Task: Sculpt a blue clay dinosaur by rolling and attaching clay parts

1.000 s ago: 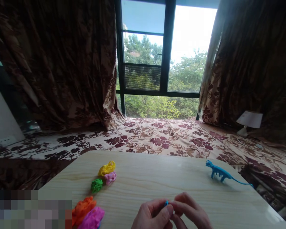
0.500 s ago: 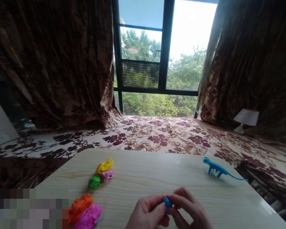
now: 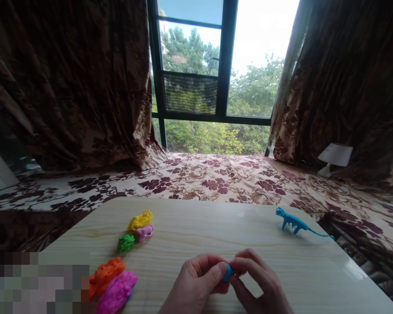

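Low in the middle of the head view, a small lump of blue modelling clay [image 3: 228, 272] is pinched between the fingertips of both hands, just above the table. My left hand [image 3: 199, 281] is closed on its left side, thumb on top of the lump. From the right, the thumb and forefinger of my right hand [image 3: 260, 279] press on it. The far side of the lump is hidden by the fingers. A blue four-legged clay animal [image 3: 293, 221] with a long thin tail stands at the table's right side.
Left on the pale wooden table [image 3: 190, 226] lie lumps of yellow [image 3: 140, 220], light pink [image 3: 146, 233], green [image 3: 126, 243], orange [image 3: 107, 275] and bright pink clay [image 3: 118, 291]. Behind is a floral-covered ledge [image 3: 212, 174] with a small white lamp [image 3: 335, 155]. A blurred patch hides the lower left corner.
The whole view has shifted slightly, so everything sits a little higher and further left. Both hands still pinch the blue clay, with the left thumb and right fingers slightly repositioned.
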`<state>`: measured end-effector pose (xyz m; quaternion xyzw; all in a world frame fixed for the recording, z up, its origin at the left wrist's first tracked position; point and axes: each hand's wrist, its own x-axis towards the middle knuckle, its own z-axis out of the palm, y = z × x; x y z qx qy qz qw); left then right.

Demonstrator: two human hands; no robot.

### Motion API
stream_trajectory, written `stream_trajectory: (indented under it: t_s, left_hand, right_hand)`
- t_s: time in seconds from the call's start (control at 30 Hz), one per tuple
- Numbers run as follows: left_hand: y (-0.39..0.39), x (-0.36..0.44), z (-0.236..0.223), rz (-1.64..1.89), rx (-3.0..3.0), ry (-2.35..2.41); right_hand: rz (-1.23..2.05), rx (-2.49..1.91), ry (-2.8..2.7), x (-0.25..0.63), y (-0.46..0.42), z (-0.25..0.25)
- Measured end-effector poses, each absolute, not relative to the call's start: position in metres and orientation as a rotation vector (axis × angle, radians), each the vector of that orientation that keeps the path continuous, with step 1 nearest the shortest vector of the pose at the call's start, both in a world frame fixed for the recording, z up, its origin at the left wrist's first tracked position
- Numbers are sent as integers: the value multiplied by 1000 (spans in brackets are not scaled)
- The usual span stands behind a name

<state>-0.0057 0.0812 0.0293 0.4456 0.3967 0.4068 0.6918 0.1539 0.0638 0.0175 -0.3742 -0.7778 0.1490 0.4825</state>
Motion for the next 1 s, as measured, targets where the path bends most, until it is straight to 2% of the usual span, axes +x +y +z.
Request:
stream_trajectory:
  t_s: [0.23, 0.5, 0.67, 0.8, 1.0]
  left_hand:
    - [79, -5, 36, 905, 941, 819]
    - [83, -6, 23, 915, 977, 885]
    - [81, -10, 35, 759, 1099, 858]
    - [80, -15, 46, 783, 1223, 935]
    - [79, -12, 38, 759, 1158, 860]
  right_hand:
    - [315, -970, -1873, 149, 59, 16]
    - [366, -917, -1884, 152, 59, 20]
    - [381, -982, -1820, 152, 60, 15]
    - [428, -985, -1873, 154, 60, 13]
    - [487, -995, -1814, 154, 61, 14]
